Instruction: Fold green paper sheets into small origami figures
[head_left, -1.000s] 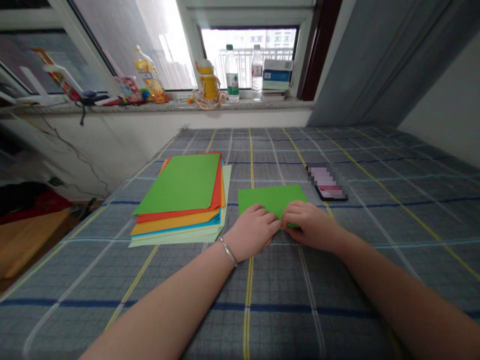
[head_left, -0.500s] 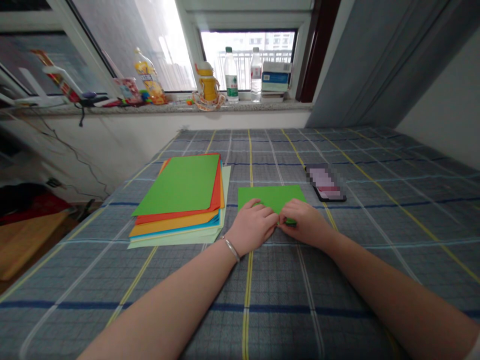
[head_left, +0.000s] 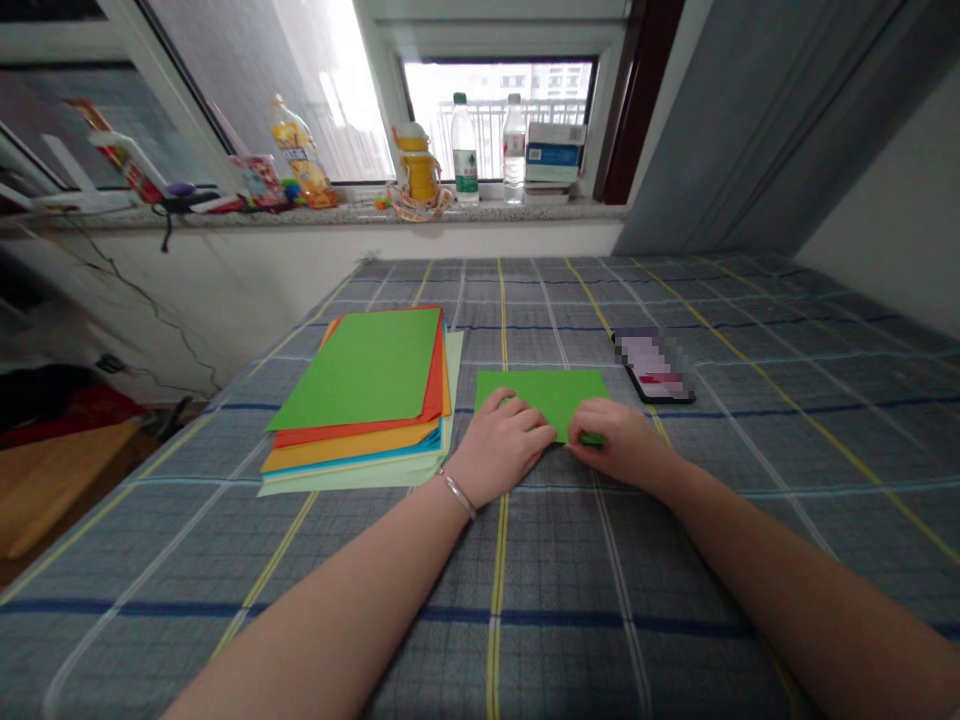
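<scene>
Report: your left hand (head_left: 499, 447) lies on the green sheet (head_left: 544, 393), fingers together with no clear grip, while your right hand (head_left: 619, 445) holds its near edge, fingers closed on the paper, just apart from the left, on the bed (head_left: 750, 560), beside the paper stack (head_left: 352, 400).

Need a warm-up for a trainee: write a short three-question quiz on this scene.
1. True or false: the left hand wears a metal bangle on its wrist.
2. Which colour is the top sheet of the paper stack? A orange, B green, C red.
3. What lies on the checked cloth to the right of the green sheet touched by the right hand?

Key: 1 true; 2 B; 3 a smartphone, its screen blurred.
</scene>
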